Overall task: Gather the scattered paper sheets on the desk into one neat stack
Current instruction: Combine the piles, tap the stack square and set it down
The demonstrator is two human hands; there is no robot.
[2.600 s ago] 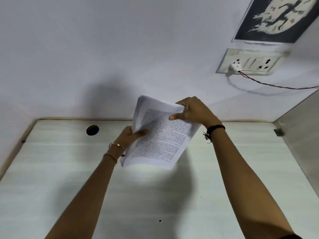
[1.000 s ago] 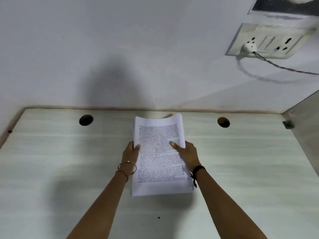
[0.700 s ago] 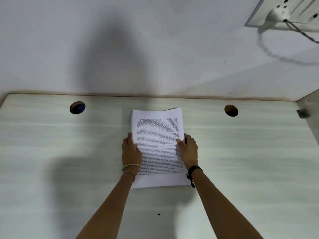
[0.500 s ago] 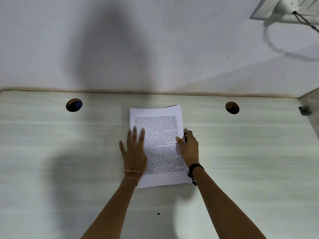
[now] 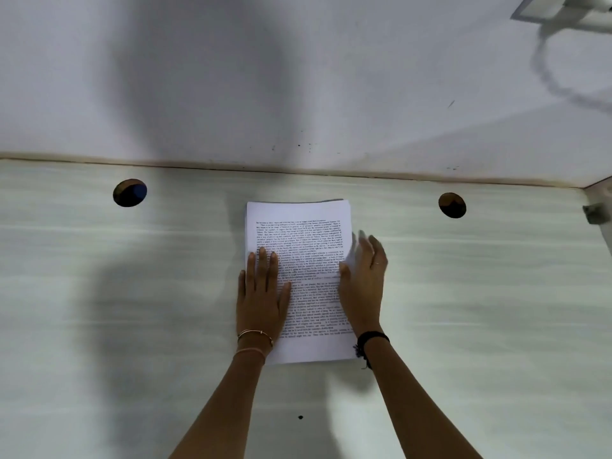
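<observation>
My fingers (image 5: 263, 263) on the left hand (image 5: 261, 299) lie flat and straight, pressed together on top of the stack (image 5: 299, 233), gripping nothing, only pinning its left side down. The right hand (image 5: 362, 286) is spread open too, and holds nothing; its thumb rests on the stack's right margin while the other fingers reach past the right edge, blurred, so I cannot tell whether they touch the paper or the counter (image 5: 496, 293) just beside it.

The stack sits at the centre of the frame, flat on the counter, between the two round holes (image 5: 129, 192) toward the upper left and upper right. Its long axis runs up and down the frame, away from me, in line with both forearms. The far end lies above my fingertips, the near end under my wrists.

I see no loose sheets anywhere else on the counter, so I judge the gathering done and only the squaring left. The top edge shows a slight sliver of a lower sheet peeking out at its right end. The right hand is nearer that corner, so I would expect it to nudge the right side inward while the left keeps the pile from sliding.
</observation>
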